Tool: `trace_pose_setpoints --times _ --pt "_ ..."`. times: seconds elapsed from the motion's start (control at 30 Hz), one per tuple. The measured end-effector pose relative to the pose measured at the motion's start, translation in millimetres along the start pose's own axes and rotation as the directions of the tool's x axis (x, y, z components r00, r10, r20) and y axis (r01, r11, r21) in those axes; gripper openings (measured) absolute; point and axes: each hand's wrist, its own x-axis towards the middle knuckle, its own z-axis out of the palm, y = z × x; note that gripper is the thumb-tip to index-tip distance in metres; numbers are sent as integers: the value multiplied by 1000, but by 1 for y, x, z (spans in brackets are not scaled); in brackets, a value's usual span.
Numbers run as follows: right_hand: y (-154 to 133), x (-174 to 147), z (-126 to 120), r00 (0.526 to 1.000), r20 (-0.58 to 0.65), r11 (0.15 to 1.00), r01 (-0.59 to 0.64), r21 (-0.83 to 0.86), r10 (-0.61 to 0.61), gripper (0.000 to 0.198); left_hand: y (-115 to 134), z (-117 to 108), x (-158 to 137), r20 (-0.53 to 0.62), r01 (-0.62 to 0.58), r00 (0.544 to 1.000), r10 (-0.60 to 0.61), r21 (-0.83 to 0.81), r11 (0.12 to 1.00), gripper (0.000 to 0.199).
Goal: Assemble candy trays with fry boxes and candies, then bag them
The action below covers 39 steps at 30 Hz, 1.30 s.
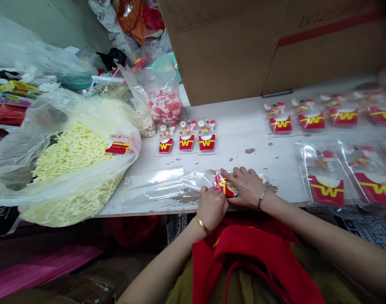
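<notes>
On the front of the white table, a red toy fries box (220, 182) with yellow stripes lies in clear plastic between my two hands. My left hand (211, 206), gold bangle on the wrist, is closed in a fist at the box's near-left side, on the edge of the clear plastic bag (170, 185); its fingertips are hidden. My right hand (248, 185) rests flat over the pack's right part, fingers spread, hiding what is under it. A small fried-egg piece (263, 179) shows past its fingers. The plastic stretches leftward along the table.
Three packed sets (186, 142) stand in a row behind. More packed sets (326, 190) lie at right. Left are a big bag of pale yellow toy fries (75, 152) and a bag of pink-and-white pieces (165, 105). A large cardboard box (230, 55) blocks the back.
</notes>
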Motion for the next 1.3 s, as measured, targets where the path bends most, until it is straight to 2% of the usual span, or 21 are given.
trace_pose_setpoints --times 0.1,0.13,0.2,0.27,0.37,0.5,0.6,0.7,0.8,0.93,1.03,1.1,1.17,1.23,1.3 --pt "16 -7 -1 990 -119 997 81 4 -80 105 -18 -22 23 89 -141 986 143 -27 990 19" --pt "20 -12 0 984 -170 998 57 15 -54 106 -27 -30 32 94 -189 977 190 -24 982 26" --pt "27 -24 7 962 -259 995 -71 65 85 104 -47 -41 52 121 -284 952 282 1 959 44" --pt "31 -37 19 911 -312 961 -237 144 271 101 -61 -45 69 195 -358 918 346 27 933 54" --pt "33 -52 40 814 -342 880 -400 255 469 101 -69 -45 87 291 -408 880 375 58 911 53" --pt "33 -58 56 700 -427 818 -453 355 573 101 -69 -44 99 391 -433 831 394 13 901 49" --pt "35 -57 58 648 -483 804 -408 433 589 83 -75 -43 103 445 -434 776 447 -137 890 30" --pt "36 -54 55 661 -474 787 -309 534 581 63 -79 -38 105 363 -432 764 533 -325 841 18" --pt "34 -51 49 726 -405 731 -194 654 555 50 -72 -30 106 190 -448 795 576 -458 768 18" --pt "23 -43 35 822 -296 607 -74 791 486 43 -50 -27 114 44 -440 835 548 -545 714 19" --pt "13 -37 25 857 -253 495 -3 869 449 35 -35 -28 124 -5 -444 840 543 -582 681 18" --pt "9 -32 20 846 -254 452 18 892 468 25 -28 -29 130 6 -420 839 543 -627 656 18" --pt "8 -27 15 817 -265 456 3 890 512 21 -22 -31 133 28 -374 852 523 -666 645 19" --pt "12 -23 8 784 -304 512 -21 858 542 23 -19 -32 136 34 -318 881 471 -695 645 20" --pt "18 -18 -1 723 -387 585 -31 810 573 23 -17 -33 141 21 -251 923 385 -725 641 20"
